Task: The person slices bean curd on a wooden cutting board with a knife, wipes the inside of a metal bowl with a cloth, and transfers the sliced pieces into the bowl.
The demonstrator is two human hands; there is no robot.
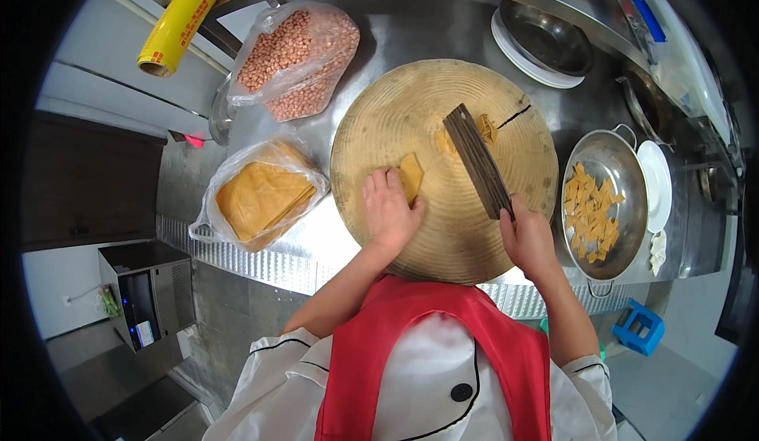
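A cleaver with a dark, streaked blade lies tilted over the round wooden chopping block. My right hand grips its near end at the block's right side. Small folded yellow pieces sit by the blade's far end, partly hidden under it. On the block's left half, my left hand holds a pointed strip of thin yellow sheet between thumb and fingers; its lower part is covered by the hand. A crack runs in from the block's upper right rim.
Left of the block are a plastic bag of stacked yellow sheets and a bag of pinkish peanuts. To the right stands a two-handled metal pan holding cut yellow pieces, beside a white plate. A dark bowl sits behind.
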